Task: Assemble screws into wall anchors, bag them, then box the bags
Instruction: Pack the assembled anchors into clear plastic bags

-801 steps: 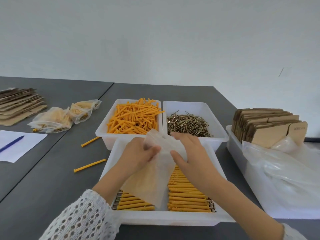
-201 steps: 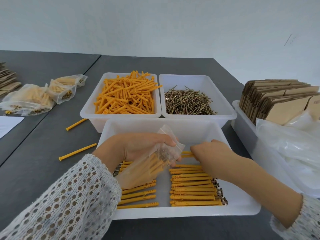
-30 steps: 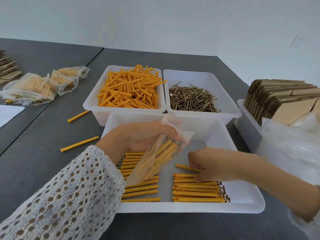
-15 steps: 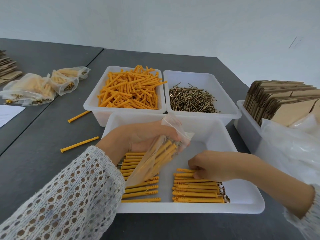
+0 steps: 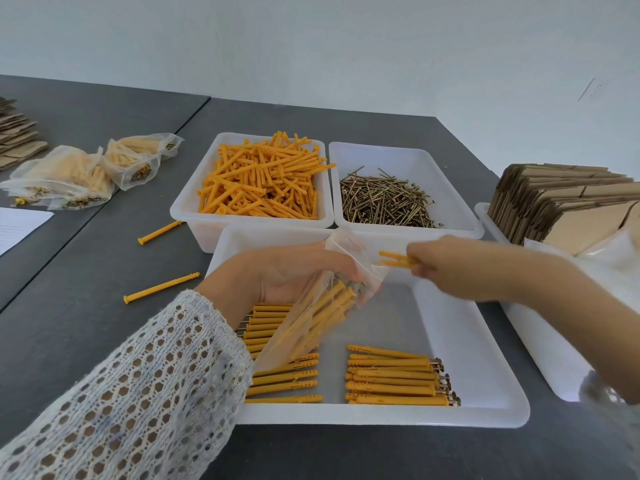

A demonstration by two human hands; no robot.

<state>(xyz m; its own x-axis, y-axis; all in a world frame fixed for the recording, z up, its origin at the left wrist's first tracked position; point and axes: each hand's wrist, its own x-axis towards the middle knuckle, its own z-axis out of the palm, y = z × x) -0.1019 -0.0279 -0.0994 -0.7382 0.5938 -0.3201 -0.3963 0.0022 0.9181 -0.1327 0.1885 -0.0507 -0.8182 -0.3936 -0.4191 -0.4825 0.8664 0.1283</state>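
The right hand (image 5: 446,268) has lifted from the tray, pinching assembled anchors (image 5: 394,259) toward the bag (image 5: 322,306) the left hand (image 5: 291,271) grips; its floppy mouth could snag them and spill.

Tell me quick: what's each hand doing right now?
Left hand: gripping the plastic bag at its mouth.
Right hand: pinching assembled anchors beside the bag's mouth.

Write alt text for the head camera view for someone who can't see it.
A left hand holds a clear bag of orange anchors open while the right hand brings more anchors to its mouth, above a white tray of assembled anchors. Behind sit bins of loose anchors and screws.
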